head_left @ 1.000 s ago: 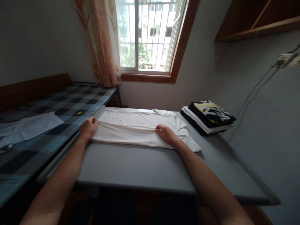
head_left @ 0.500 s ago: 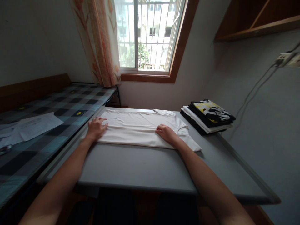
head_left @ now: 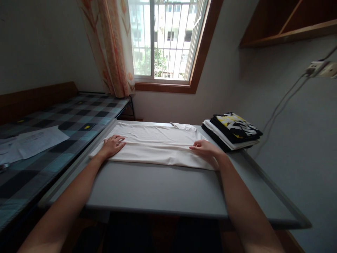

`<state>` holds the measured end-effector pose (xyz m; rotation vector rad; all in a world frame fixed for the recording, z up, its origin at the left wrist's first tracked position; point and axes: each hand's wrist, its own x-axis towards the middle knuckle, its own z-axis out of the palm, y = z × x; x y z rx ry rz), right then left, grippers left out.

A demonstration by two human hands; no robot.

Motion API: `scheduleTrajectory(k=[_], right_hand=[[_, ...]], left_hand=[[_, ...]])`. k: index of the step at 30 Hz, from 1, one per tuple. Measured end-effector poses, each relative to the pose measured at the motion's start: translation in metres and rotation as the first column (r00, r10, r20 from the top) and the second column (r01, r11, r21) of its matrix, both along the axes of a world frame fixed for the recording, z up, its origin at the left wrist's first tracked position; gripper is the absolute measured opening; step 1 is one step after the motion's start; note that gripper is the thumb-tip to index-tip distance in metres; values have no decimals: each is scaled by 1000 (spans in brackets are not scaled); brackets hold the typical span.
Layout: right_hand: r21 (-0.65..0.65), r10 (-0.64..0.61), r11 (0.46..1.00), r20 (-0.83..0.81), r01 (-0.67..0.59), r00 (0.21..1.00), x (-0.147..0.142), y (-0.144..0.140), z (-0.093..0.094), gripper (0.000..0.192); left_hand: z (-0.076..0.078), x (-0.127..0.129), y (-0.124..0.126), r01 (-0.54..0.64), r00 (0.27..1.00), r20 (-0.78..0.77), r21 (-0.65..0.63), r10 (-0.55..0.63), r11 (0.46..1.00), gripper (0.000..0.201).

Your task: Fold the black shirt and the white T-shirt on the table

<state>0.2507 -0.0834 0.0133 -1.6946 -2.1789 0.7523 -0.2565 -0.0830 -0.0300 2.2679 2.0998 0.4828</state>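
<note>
Nearest, a grey surface (head_left: 163, 189) is carrying a white shirt (head_left: 158, 146) lying folded across its middle. Left hand (head_left: 112, 146) is pressing flat, fingers released, on the shirt's left end; right hand (head_left: 205, 148) likewise on its right end. Beyond, a stack of folded clothes (head_left: 231, 131) is sitting at the far right corner.

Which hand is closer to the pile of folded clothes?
Right. The right hand lies on the white shirt just beside the pile of folded clothes; the left hand presses the shirt's far end.
</note>
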Motion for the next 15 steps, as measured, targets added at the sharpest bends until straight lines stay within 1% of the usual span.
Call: scheduleTrajectory(k=[3,6,8,12,15], right_hand=[[-160,-20,987,-32,15,999,34,2,3,50],[-244,-43,969,-18,37,999,53,0,5,51],[-271,-64,961,-42,51,997,59,-3,5,52],[-285,-101,957,-158,53,982,60,-5,4,54],[-279,-164,953,-135,122,977,61,-5,3,53]], left_hand=[[-1,0,1,-3,1000,-5,-10,3,1000,42],[-2,0,1,-4,1000,-17,-12,4,1000,44],[-2,-2,2,-1,1000,-29,-9,1,1000,44],[-4,-7,4,5,999,-40,-15,-6,1000,44],[-5,-11,4,8,999,-40,-13,-8,1000,47]])
